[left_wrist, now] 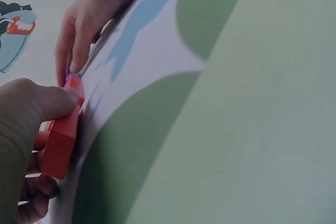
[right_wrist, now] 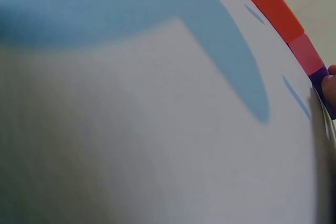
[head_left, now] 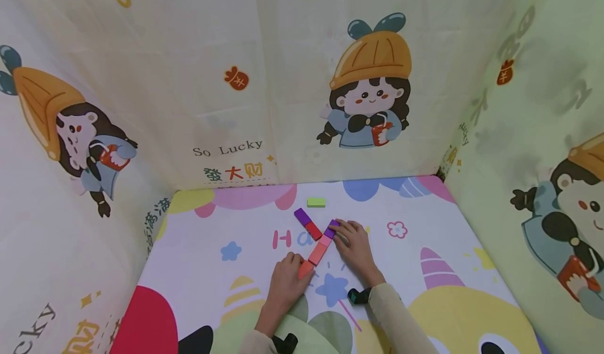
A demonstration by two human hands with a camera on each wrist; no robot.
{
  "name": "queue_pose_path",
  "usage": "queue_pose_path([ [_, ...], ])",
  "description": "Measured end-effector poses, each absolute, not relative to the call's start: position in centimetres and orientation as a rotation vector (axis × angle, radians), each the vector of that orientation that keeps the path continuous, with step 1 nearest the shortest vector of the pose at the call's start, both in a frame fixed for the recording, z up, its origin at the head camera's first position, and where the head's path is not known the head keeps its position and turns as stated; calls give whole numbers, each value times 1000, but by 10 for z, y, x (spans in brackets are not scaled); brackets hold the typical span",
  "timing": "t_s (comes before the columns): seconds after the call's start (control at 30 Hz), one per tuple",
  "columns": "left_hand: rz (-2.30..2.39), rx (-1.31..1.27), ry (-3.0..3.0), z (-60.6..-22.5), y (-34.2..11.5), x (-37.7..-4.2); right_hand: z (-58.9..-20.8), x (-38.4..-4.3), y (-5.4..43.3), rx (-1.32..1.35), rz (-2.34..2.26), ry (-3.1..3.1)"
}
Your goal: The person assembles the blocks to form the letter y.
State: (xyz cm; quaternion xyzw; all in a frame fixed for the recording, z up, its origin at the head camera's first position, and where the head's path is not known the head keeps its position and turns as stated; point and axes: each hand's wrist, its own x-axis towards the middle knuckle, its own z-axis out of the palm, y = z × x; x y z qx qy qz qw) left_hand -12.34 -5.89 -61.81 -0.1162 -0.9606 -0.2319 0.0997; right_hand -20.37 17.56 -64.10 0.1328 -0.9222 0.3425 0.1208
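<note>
A slanting row of toy blocks lies on the mat between the hands. My left hand grips the orange-red block at its near end, thumb on one side and fingers on the other in the left wrist view, where that block looks red. Beyond it come a coral block and a short pink block. At the far end my right hand pinches a purple block; the right wrist view shows the thumb against it. A red block branches off up-left, with another purple block behind it.
A lime green block lies apart, toward the back of the patterned mat. Printed cloth walls stand at the back and both sides. Dark wrist devices sit by both sleeves.
</note>
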Motion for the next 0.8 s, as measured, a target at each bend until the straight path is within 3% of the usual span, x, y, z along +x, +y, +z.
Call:
queue_pose_path([
  [0.8,-615,-225,-2816,-626,-47,-122,-641,-204,176,392,984,-2687],
])
